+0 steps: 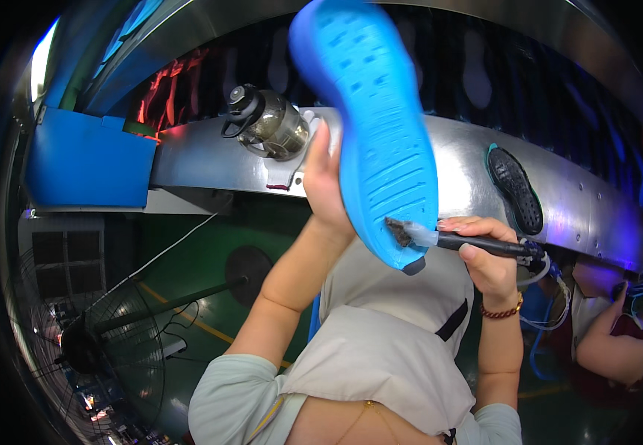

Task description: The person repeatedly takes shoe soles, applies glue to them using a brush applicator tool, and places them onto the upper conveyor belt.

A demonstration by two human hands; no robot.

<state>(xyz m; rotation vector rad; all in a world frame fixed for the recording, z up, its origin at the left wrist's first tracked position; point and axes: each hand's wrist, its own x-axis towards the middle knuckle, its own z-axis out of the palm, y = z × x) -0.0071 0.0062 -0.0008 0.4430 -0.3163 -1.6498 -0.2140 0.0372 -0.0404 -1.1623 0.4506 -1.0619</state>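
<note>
A long bright blue shoe sole [384, 130] stands tilted up in front of me, its grooved and dimpled face turned towards me. My left hand [326, 185] grips it by the left edge; part of that hand is hidden behind the sole. In my right hand [488, 259] is a brush [477, 243] with a black handle and a pale, translucent neck. Its dark bristles touch the lower end of the sole. Thin tubes run from the back of the handle. A dark small tab [415, 266] shows at the sole's bottom edge.
On the metal bench [210, 162] stand a large dark translucent jug [273, 122] and, to the right, a black sole [515, 189] with a teal edge. Behind runs a dark band with sole shapes. A floor fan [88, 341] is at lower left; another person's arm [610, 348] shows at right.
</note>
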